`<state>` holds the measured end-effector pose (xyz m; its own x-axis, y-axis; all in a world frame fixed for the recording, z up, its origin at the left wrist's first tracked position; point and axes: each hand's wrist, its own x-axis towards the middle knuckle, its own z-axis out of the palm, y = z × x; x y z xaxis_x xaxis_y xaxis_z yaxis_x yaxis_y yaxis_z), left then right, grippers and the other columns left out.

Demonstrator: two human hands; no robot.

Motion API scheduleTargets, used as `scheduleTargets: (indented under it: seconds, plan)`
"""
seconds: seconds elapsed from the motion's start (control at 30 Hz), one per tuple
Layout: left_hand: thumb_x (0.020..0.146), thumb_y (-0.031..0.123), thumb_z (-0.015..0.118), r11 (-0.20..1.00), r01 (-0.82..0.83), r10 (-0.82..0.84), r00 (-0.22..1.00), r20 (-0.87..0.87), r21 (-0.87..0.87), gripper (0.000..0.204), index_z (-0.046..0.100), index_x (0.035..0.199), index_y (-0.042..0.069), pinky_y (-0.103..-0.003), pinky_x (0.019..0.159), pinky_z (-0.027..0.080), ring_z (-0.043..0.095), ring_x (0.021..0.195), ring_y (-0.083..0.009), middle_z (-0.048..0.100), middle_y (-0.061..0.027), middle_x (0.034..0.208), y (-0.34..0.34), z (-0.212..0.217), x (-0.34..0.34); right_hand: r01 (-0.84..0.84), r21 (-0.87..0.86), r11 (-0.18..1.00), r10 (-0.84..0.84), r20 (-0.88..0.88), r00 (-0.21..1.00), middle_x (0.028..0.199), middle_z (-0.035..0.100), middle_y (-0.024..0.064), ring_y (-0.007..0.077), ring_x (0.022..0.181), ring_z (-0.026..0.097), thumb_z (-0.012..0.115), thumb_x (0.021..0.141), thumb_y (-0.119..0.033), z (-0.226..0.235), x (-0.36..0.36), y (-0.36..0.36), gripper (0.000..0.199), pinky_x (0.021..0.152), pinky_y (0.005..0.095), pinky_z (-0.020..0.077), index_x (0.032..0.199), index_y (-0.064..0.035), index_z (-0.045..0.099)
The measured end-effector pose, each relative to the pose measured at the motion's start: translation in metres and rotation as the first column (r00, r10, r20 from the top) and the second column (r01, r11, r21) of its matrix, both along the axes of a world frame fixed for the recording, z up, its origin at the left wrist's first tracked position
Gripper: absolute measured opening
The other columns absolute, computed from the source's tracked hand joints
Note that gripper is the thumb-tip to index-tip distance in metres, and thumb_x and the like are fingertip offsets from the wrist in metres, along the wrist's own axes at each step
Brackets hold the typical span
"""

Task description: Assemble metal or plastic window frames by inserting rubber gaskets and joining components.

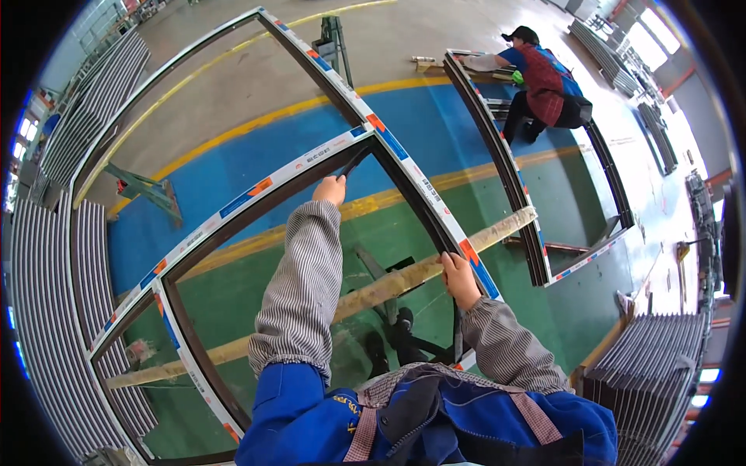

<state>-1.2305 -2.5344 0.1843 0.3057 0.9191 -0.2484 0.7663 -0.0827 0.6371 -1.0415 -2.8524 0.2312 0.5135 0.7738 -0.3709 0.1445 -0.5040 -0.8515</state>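
Observation:
A large window frame [256, 190] with white protective film and dark inner edges lies flat in front of me on a wooden beam [373, 291]. My left hand [332, 189] reaches forward and pinches a dark rubber strip [353, 163] at the frame's inner far corner. My right hand [457, 276] grips the frame's right rail where it crosses the beam. Both forearms wear grey striped sleeve covers over blue work clothes.
A second frame [536, 256] lies to the right, where another person [544, 81] in blue and red crouches over it. Stacks of grey profiles [47, 311] line the left, with more stacks [653, 365] at the lower right. Green metal stands [148, 190] sit on the painted floor.

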Motion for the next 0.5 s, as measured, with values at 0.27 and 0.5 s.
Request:
scheduleTargets:
  seconds: [0.27, 0.5]
  plan:
    - [0.093, 0.040, 0.046, 0.965, -0.167, 0.219, 0.939, 0.265, -0.204, 0.045, 0.071, 0.081, 0.005, -0.046, 0.077, 0.048, 0.065, 0.086, -0.0382, 0.068, -0.0207, 0.082, 0.019, -0.009, 0.004, 0.075, 0.128, 0.989, -0.084, 0.069, 0.994, 0.056, 0.044, -0.0023, 0.0079, 0.041, 0.039, 0.047, 0.101, -0.033, -0.043, -0.009, 0.014, 0.033, 0.037, 0.0239, 0.0295, 0.089, -0.0046, 0.059]
    - [0.093, 0.035, 0.054, 0.910, -0.291, 0.277, 0.957, 0.090, 0.296, 0.035, 0.058, 0.116, 0.008, -0.048, 0.087, 0.048, 0.062, 0.097, -0.0395, 0.066, -0.0176, 0.102, -0.022, 0.005, 0.025, 0.180, 0.021, 0.983, -0.177, -0.090, 0.980, 0.054, 0.045, -0.0004, 0.0089, 0.036, 0.036, 0.045, 0.102, -0.032, -0.024, -0.003, 0.022, 0.035, 0.035, 0.0250, 0.0267, 0.094, -0.0015, 0.061]
